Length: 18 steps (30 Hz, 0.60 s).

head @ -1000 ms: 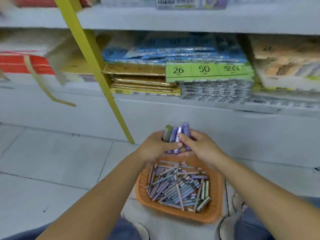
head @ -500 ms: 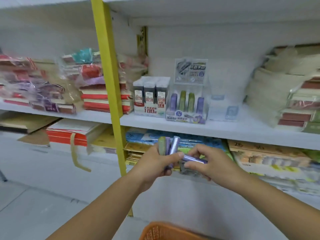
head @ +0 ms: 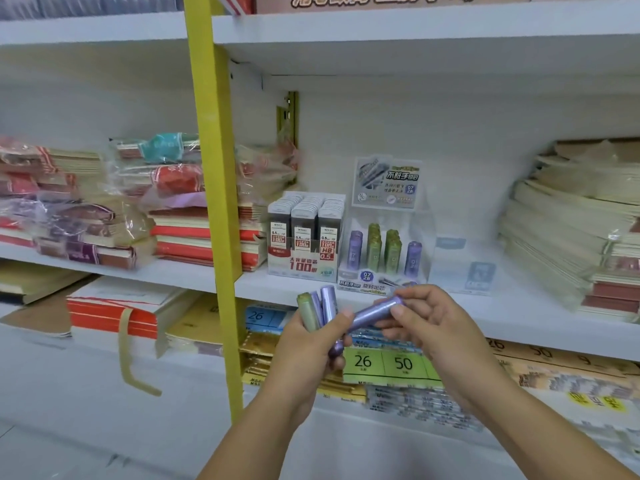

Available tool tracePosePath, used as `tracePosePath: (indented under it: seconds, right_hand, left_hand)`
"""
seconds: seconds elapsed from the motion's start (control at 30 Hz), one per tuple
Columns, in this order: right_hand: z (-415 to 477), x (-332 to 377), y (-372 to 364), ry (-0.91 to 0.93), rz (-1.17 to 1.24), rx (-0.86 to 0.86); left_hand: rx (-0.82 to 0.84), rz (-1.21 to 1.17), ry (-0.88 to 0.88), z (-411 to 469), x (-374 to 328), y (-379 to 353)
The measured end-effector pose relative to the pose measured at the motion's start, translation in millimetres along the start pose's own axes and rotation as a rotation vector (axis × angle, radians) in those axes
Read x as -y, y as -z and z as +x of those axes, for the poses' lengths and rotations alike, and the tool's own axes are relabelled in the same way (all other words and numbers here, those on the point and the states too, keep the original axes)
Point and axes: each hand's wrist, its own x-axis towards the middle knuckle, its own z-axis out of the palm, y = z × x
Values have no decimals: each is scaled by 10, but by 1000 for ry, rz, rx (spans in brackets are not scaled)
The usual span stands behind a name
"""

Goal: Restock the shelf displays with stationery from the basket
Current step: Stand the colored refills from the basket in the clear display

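The left hand (head: 304, 344) was closed around a small bundle of lead tubes (head: 317, 311), one pale green and at least two purple, held roughly upright with their tops standing above the fist. Just beside it, the right hand (head: 436, 327) pinched a single purple lead tube (head: 375, 311) between thumb and fingertips; that tube lay nearly level, tilted up toward the right, with its lower end touching the left hand's bundle. So both grips were narrow and occupied: the left on the bundle, the right on the one tube.

Both hands hung in front of the edge of the white shelf (head: 519, 313), directly below a clear display box (head: 384, 258). That box stood on the shelf and held upright tubes in four rows: purple at each end, green in the two middle rows. A printed card rose from its back. Touching its left side stood a display of lead refill packs (head: 304, 237) marked 0.5 and HB, in three columns. To the right of the clear box sat another clear stand (head: 464, 265), its contents too faint to tell.

A yellow upright post (head: 218, 202) divided the shelving. Left of it lay stacks of wrapped notebooks (head: 97, 209); on the far right, a tall pile of pale paper pads (head: 571, 230). On the shelf below, behind the hands, a green price label (head: 384, 363) read 26 and 50.
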Motion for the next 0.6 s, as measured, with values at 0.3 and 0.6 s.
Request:
tracePosePath:
  seconds: [0.3, 0.6]
  right_hand:
    - [398, 591, 20, 229, -166, -45]
    - [1539, 1194, 176, 300, -667, 66]
  left_hand:
    - [-36, 3, -209, 213, -213, -231]
    - [-74, -24, -227, 384, -264, -169]
